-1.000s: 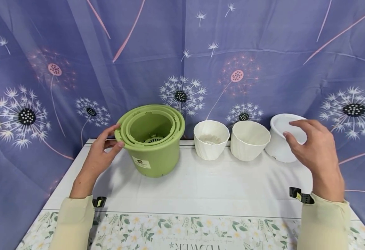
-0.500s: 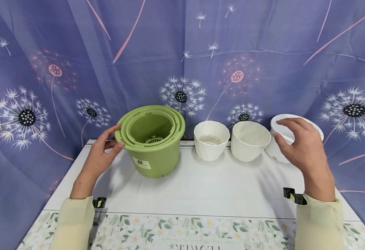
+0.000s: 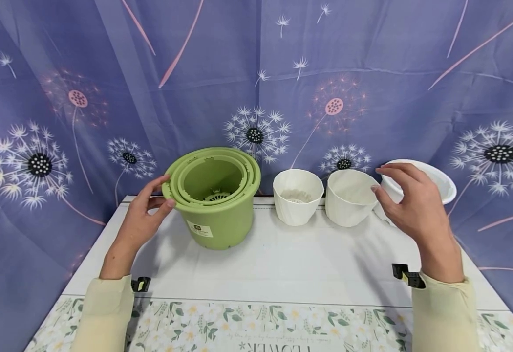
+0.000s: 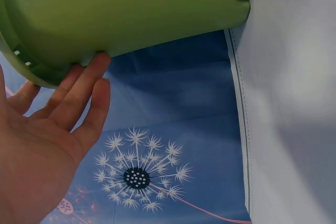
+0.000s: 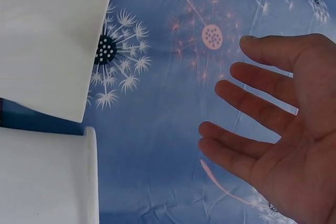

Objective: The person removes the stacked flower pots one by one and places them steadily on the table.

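Observation:
Nested green flowerpots (image 3: 221,225) stand at the left of the table, the inner ones sitting inside the outer. My left hand (image 3: 139,215) touches the outer pot's left rim, thumb and fingers spread along it. In the left wrist view its fairly straight fingertips (image 4: 100,60) lie against the green wall just below the rim. My right hand (image 3: 415,208) is raised with relaxed, parted fingers and holds nothing. Its fingertips overlap the right edge of an ivory fluted flowerpot (image 3: 346,215) in the head view. Behind it, a white round-rimmed flowerpot (image 3: 447,190) is partly hidden.
Another ivory fluted flowerpot (image 3: 296,212), with a slotted bottom, stands between the green pots and the other white ones. The white table cover (image 3: 283,269) has a floral strip (image 3: 239,322) along the front. A purple dandelion-print curtain (image 3: 256,49) hangs right behind the pots.
My right hand has moved left, from in front of the white round-rimmed flowerpot toward the ivory fluted one beside it. The left hand and all the pots have stayed in place.

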`<act>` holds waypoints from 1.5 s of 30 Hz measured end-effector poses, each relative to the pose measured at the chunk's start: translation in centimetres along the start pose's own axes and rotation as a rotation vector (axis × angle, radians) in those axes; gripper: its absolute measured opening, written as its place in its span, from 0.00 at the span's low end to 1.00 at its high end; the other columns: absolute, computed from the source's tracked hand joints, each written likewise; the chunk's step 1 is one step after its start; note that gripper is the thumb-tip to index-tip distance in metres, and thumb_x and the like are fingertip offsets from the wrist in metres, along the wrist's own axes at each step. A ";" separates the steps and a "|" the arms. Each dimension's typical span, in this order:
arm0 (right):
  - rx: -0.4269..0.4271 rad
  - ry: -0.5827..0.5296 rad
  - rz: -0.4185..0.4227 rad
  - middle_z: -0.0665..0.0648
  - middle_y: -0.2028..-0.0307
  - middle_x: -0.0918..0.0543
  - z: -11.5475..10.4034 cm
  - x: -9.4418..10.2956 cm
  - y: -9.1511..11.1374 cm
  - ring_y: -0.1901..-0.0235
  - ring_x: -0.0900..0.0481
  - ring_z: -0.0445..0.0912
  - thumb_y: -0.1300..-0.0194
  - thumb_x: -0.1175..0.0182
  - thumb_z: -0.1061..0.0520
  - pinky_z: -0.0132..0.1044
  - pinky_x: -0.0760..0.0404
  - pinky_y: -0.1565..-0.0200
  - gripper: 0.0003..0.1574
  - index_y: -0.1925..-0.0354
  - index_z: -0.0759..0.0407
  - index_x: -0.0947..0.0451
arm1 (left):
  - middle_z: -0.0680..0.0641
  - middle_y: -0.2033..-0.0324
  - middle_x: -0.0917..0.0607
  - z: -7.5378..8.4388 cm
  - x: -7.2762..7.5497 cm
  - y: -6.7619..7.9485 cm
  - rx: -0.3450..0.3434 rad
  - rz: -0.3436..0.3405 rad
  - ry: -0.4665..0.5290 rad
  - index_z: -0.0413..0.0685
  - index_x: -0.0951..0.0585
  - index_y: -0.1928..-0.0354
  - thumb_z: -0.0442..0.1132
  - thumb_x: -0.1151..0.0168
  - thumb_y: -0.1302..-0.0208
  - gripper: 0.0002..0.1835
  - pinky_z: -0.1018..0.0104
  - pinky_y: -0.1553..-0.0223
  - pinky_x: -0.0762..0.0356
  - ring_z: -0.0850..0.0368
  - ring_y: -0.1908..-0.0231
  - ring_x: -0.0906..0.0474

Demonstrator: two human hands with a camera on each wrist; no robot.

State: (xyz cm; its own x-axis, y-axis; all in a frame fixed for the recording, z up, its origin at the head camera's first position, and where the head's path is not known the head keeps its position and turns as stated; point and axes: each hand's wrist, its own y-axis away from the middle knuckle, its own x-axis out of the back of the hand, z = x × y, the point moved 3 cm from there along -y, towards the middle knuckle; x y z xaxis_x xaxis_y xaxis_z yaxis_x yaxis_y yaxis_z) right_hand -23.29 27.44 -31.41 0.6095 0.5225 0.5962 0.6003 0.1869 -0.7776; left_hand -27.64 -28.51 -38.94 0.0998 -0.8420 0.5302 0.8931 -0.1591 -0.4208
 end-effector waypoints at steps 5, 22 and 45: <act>0.003 -0.016 -0.020 0.66 0.48 0.14 -0.8 -0.3 -0.2 0.44 0.19 0.63 0.40 0.27 0.67 0.57 0.26 0.46 0.23 0.46 0.67 0.14 | 0.40 0.35 0.23 0.0 0.0 0.0 0.003 0.005 -0.009 0.57 0.37 0.17 0.43 0.39 0.19 0.34 0.81 0.50 0.23 0.62 0.46 0.19; 0.009 -0.069 -0.062 0.62 0.45 0.14 -2.5 -1.6 -0.9 0.43 0.19 0.61 0.40 0.26 0.67 0.59 0.24 0.44 0.24 0.45 0.65 0.14 | 0.41 0.36 0.23 -0.1 0.4 0.1 -0.009 0.008 -0.011 0.58 0.37 0.17 0.42 0.39 0.19 0.34 0.80 0.53 0.22 0.74 0.50 0.21; 0.158 -0.172 -0.060 0.59 0.44 0.14 -5.8 -3.0 -1.4 0.42 0.18 0.58 0.41 0.25 0.67 0.42 0.27 0.37 0.25 0.45 0.61 0.13 | 0.40 0.37 0.22 0.3 -0.1 0.0 -0.018 0.010 0.020 0.57 0.37 0.17 0.39 0.37 0.20 0.35 0.82 0.52 0.23 0.70 0.50 0.20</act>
State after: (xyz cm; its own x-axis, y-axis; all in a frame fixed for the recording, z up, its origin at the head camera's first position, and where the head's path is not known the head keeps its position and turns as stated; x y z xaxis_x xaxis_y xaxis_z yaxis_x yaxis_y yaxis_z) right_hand -22.97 20.82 -30.94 0.4698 0.6381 0.6101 0.5360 0.3429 -0.7714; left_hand -27.57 -28.25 -38.80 0.1000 -0.8538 0.5109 0.8838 -0.1596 -0.4398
